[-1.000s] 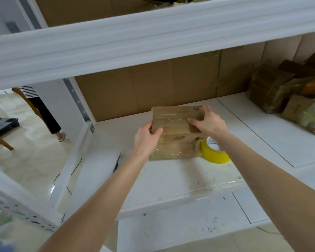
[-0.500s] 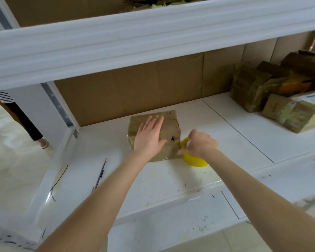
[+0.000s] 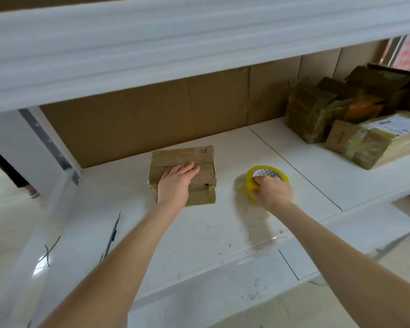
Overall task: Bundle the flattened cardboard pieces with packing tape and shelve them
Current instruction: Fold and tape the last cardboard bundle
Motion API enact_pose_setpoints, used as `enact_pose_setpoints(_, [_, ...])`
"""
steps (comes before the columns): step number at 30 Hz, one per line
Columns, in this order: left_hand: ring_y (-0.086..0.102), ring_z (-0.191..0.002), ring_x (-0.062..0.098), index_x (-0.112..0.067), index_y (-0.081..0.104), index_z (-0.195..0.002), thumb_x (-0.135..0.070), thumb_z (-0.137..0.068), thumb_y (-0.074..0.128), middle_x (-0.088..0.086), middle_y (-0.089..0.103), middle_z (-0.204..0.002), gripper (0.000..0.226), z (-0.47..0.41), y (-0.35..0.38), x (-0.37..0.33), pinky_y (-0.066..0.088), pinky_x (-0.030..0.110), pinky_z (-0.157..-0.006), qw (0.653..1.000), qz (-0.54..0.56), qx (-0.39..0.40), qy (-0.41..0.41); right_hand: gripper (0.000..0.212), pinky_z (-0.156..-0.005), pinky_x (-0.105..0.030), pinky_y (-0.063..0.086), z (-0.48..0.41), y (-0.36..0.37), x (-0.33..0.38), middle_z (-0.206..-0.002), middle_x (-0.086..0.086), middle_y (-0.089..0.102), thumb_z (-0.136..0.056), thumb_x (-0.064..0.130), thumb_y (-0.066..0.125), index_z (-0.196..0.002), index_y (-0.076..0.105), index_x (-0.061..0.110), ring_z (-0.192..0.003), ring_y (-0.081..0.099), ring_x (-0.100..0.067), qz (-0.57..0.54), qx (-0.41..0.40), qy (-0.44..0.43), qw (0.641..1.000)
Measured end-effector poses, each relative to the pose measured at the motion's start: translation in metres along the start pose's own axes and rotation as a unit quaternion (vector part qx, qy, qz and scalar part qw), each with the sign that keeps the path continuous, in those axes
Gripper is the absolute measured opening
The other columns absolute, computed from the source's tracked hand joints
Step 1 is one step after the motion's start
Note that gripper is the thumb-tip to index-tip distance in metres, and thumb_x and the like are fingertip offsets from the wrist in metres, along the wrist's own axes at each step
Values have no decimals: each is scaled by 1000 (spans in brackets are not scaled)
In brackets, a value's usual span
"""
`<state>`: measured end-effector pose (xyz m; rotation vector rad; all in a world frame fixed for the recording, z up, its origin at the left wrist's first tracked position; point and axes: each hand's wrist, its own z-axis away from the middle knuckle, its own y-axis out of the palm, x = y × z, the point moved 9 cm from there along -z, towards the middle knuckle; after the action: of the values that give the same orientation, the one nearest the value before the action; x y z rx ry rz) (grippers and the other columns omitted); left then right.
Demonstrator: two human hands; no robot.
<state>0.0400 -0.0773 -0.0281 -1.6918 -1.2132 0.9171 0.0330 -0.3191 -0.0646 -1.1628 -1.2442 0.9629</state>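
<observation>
A white shelving unit fills the view; its upper beam (image 3: 199,43) runs across the top, and the lower shelf board (image 3: 199,237) below it is scuffed and marked with yellowish stains. Brown cardboard sheets (image 3: 140,119) stand upright along the back of the shelf. At the far right end lies a heap of taped cardboard bundles (image 3: 317,114), piled loosely against one another, one with a white label on top. To the left, beyond the shelf post, a person's leg and shoe (image 3: 21,183) show on the pale floor.

The cardboard bundle (image 3: 182,157) lies flat near the middle of the shelf, just in front of the cardboard sheets but not touching them; it is wrapped in clear tape, with its layered edge facing the camera. The left hand (image 3: 175,183) rests on top of it, palm down, fingers straight and together — pressing, not grasping. The right hand (image 3: 273,191) is well apart to the right, fingers curled over the near rim of the yellow tape roll (image 3: 265,171), which it grips; the roll lies flat on the shelf, its printed inner core showing.

Near the left front edge lies a slim dark tool (image 3: 114,233) — perhaps a knife or pen, too thin to tell; beside it, a thin black wire (image 3: 47,252).
</observation>
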Motion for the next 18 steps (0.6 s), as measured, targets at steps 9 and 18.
enact_pose_setpoints(9, [54,-100,21,-9,55,-111,-2,-85,58,5,55,-111,27,48,-35,16,44,32,-78,924,269,-126,-241,70,-103,-40,38,-54,-28,100,-151,-4,31,-93,51,51,-151,24,22,-134,39,-27,-363,-13,-70,929])
enact_pose_setpoints(18, [54,-115,20,-19,46,-134,-27,-88,60,-1,58,-127,49,64,-9,41,43,45,-103,770,504,-21,-391,41,-84,-27,40,-71,5,139,-116,3,58,-87,38,60,-128,56,32,-112,55,-20,-389,109,-109,908])
